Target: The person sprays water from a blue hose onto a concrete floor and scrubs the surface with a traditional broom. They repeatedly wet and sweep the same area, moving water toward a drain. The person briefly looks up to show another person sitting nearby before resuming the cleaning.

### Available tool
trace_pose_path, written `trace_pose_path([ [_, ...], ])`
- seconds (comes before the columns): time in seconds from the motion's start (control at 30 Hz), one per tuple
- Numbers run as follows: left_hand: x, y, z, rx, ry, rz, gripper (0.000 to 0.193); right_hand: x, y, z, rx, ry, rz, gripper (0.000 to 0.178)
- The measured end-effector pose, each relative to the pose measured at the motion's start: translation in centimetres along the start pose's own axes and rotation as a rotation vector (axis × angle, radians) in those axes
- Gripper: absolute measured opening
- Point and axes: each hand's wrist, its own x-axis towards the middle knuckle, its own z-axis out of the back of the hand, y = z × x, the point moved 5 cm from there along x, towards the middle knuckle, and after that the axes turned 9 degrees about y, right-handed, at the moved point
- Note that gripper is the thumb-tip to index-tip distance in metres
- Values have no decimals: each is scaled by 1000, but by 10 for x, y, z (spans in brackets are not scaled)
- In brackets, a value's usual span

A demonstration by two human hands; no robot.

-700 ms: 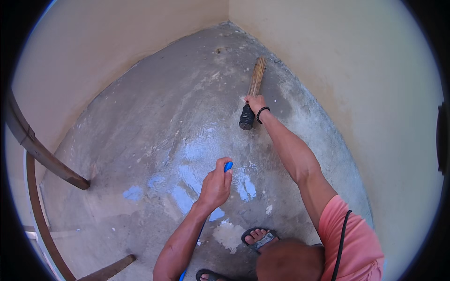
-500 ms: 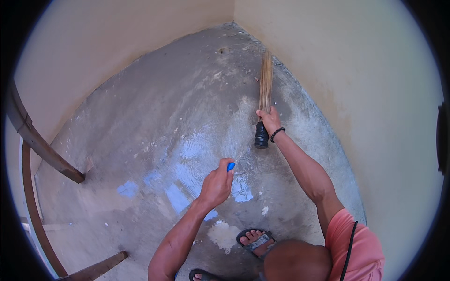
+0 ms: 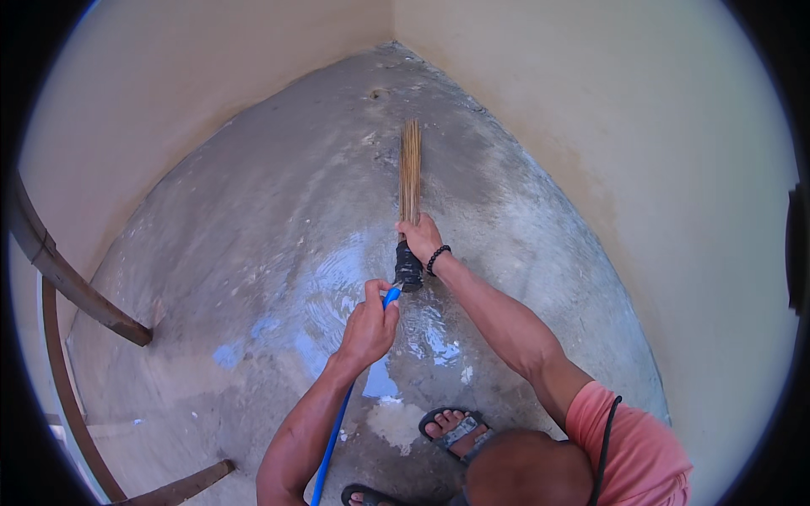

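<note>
Broom (image 3: 410,181) is in the right hand (image 3: 421,235), whose fingers are closed around the sticks just above the black wrap (image 3: 408,264). Its loose ends point away from the person, toward the corner of the room, over the middle of the floor (image 3: 253,202). Whether they touch the concrete, I cannot tell.

Just below the wrap, the left hand (image 3: 369,327) is curled shut around a blue hose (image 3: 331,451), its end poking out past the fingers. That end is right by the butt of the broom; contact between the two is unclear. From there the hose runs down beside the left forearm to the lower edge.

A dark beaded bracelet (image 3: 438,259) circles the right wrist, and a pink sleeve (image 3: 620,443) covers the upper arm. Water (image 3: 333,274) shines around the hands. Below are sandals (image 3: 460,432); wooden posts (image 3: 93,295) stand at left.
</note>
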Motion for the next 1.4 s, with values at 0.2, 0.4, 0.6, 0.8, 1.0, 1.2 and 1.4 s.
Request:
trace_pose_path([
  [0.2, -19, 10, 17, -1, -71, 13, 29, -37, -20, 38, 107, -245, 40, 45],
  [0.4, -26, 3, 30, -4, -85, 21, 25, -34, -60, 2, -128, -176, -223, 59],
  [0.6, -16, 3, 28, -7, -120, -45, 24, 68, 32, 18, 99, 108, -55, 38],
  [0.8, -46, 7, 49, -11, -114, 4, 24, -13, 28, 88, -12, -15, 64, 31],
  [1.0, -68, -14, 53, 54, 31, 43, 28, -177, -22, 156, -531, 288, -7, 50],
  [1.2, -58, -18, 41, 142, 21, -117, 27, -294, -81, 154, -1027, 884, 225, 58],
  [1.4, -48, -25, 13, 161, 135, 64, 24, -256, -88, 193, -1382, 953, 285, 52],
])
